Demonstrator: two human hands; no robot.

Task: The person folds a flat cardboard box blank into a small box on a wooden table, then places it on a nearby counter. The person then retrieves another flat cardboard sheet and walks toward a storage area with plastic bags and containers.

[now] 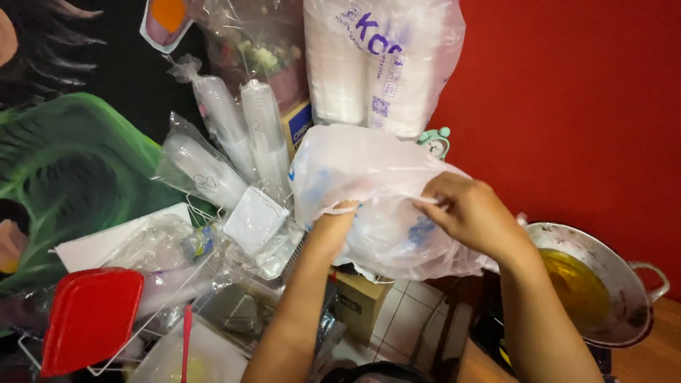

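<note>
Hands on white plastic bag [376,198], held mid-air before red wall [567,106]. Left hand [333,227] thrust inside bag mouth, grip hidden. Right hand [472,213] pinches bag edge, spreading it. Step looks like reaching inside; next calls for steady hold on opening.

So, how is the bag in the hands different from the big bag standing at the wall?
The held plastic bag lies crumpled and slack, left hand inside it, right hand pinching its edge. The tall plastic bag stands upright, tightly packed with white stacks, untouched. Both are translucent white with blue print.
</note>
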